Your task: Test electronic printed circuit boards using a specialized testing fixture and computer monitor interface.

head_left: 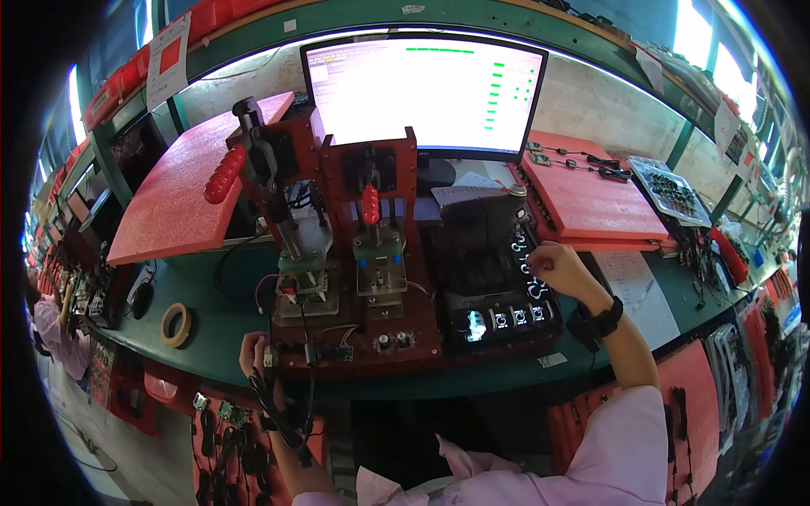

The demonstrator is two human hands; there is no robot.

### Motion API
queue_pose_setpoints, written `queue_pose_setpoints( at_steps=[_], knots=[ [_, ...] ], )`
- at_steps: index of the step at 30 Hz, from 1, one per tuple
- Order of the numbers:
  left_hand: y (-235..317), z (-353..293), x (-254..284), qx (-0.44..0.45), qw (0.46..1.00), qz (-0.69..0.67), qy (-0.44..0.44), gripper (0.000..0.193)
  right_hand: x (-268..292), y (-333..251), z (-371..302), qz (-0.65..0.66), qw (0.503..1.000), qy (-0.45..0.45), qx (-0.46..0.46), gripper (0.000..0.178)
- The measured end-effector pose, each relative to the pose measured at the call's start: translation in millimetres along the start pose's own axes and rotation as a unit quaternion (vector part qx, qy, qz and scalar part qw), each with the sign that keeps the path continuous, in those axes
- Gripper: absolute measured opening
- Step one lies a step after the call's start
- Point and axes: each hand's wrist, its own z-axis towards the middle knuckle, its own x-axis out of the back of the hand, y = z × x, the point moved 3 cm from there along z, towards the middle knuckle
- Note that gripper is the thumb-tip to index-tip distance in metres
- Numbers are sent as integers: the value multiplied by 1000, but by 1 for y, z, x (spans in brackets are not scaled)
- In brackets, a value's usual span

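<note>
My left hand (pixel 251 354) is at the left front corner of a dark red test fixture (pixel 363 358), its fingers curled round a bundled black cable (pixel 278 413) that hangs along my wrist. One strand of black cable runs up to the fixture. Two toggle clamps with red handles stand on it: the left handle (pixel 225 175) sticks out sideways, the right one (pixel 370 205) points upright. Under the left clamp sits a small circuit board (pixel 304 291). Over the right edge of a black control panel (pixel 472 291) with lit buttons, my right hand (pixel 557 268) has its fingers curled, nothing visible in them.
A lit monitor (pixel 422 93) stands behind the fixture. Pink foam sheets (pixel 181 181) lie at back left, and another foam sheet (pixel 595 198) with boards and cables is at right. A tape roll (pixel 176 325) rests left. Cabled boards (pixel 232 413) hang below the left table edge.
</note>
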Motion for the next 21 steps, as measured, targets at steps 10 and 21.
queue_pose_setpoints(
  at_steps=[10, 21],
  knots=[
    [-2, -2, 2, 22, 1000, -8, 1, 15, -3, -4, -1, 21, 999, 28, -15, 13],
    [5, -3, -3, 15, 1000, 6, 4, 16, -13, 19, 13, 50, 997, 37, -44, 10]
  ],
)
